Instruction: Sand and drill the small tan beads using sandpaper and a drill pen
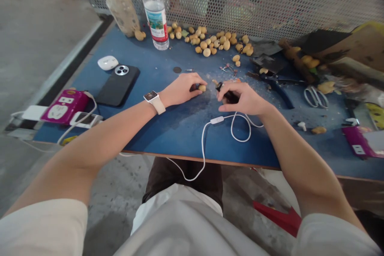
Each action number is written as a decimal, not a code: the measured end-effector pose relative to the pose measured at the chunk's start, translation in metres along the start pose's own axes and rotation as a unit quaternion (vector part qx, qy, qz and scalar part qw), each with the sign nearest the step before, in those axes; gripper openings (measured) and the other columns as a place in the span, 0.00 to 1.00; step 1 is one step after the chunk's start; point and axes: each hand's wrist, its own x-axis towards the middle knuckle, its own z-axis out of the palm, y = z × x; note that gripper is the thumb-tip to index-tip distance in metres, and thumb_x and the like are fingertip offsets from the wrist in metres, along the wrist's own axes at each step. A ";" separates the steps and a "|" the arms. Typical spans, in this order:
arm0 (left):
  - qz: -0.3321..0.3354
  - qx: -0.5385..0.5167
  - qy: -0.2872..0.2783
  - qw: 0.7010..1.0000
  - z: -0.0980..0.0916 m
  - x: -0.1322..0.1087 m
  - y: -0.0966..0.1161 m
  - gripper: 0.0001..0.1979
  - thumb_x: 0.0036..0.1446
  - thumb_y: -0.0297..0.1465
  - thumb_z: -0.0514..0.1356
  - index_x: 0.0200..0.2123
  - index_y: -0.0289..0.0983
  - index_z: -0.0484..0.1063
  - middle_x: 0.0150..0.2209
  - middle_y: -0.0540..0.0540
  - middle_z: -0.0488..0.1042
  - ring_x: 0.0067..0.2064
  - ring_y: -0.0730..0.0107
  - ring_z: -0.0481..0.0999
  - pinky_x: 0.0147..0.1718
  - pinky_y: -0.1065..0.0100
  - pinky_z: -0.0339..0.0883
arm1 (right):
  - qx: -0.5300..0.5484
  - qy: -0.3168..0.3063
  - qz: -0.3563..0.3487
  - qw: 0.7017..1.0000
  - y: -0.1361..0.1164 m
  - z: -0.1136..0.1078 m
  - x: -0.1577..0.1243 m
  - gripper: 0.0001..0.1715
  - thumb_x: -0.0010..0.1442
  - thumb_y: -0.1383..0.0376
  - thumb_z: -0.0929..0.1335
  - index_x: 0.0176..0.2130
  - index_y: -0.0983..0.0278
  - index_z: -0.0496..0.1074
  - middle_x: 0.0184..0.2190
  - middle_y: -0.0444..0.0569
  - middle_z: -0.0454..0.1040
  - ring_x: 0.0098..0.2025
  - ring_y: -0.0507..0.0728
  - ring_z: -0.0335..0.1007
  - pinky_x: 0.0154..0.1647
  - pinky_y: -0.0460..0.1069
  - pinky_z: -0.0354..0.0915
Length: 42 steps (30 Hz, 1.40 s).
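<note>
My left hand (pixel 187 87), with a watch (pixel 154 101) on its wrist, is closed on a small tan gourd-like piece (pixel 202 88). The piece pokes out between thumb and fingers; a dark part of it or beside it is partly hidden. Across a small gap to the right, my right hand (pixel 241 98) wraps round a black handheld rotary tool (pixel 229 95), its tip pointing at the piece. A white cord (pixel 241 140) with an inline switch (pixel 217 120) loops below that hand. Small metal bits (pixel 226 67) lie on the blue table (pixel 168 136) behind the hands.
Several more tan pieces (pixel 207 44) are heaped along the perforated metal screen (pixel 210 0). A water bottle (pixel 157 24) and a filled bag (pixel 123 12) stand back left. Phone (pixel 118 88) and purple power strip (pixel 64 106) lie left; pliers (pixel 280 92) and scissors (pixel 316 97) right.
</note>
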 end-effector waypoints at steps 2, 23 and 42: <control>0.001 0.003 0.000 1.000 0.000 0.000 -0.001 0.16 0.76 0.30 0.71 0.63 0.40 0.91 0.60 0.36 0.91 0.57 0.50 0.90 0.66 0.49 0.81 | 0.005 -0.073 -0.013 0.997 -0.002 0.002 0.000 0.30 0.59 0.43 0.91 0.39 0.57 0.83 0.42 0.45 0.80 0.34 0.53 0.69 0.38 0.53 0.69; -0.012 -0.012 0.004 1.000 0.002 0.000 0.002 0.16 0.75 0.29 0.71 0.62 0.39 0.91 0.58 0.37 0.91 0.54 0.54 0.89 0.63 0.51 0.81 | -0.012 -0.166 0.027 0.986 -0.020 0.012 0.002 0.18 0.65 0.52 0.85 0.37 0.59 0.82 0.35 0.42 0.79 0.35 0.53 0.69 0.41 0.52 0.65; 0.002 0.012 -0.012 1.000 -0.003 -0.001 0.006 0.14 0.74 0.26 0.71 0.60 0.38 0.89 0.54 0.37 0.90 0.48 0.57 0.88 0.58 0.55 0.82 | 0.203 0.230 0.025 0.951 0.027 0.005 0.011 0.33 0.60 0.46 0.90 0.53 0.53 0.78 0.44 0.40 0.81 0.27 0.48 0.71 0.22 0.48 0.63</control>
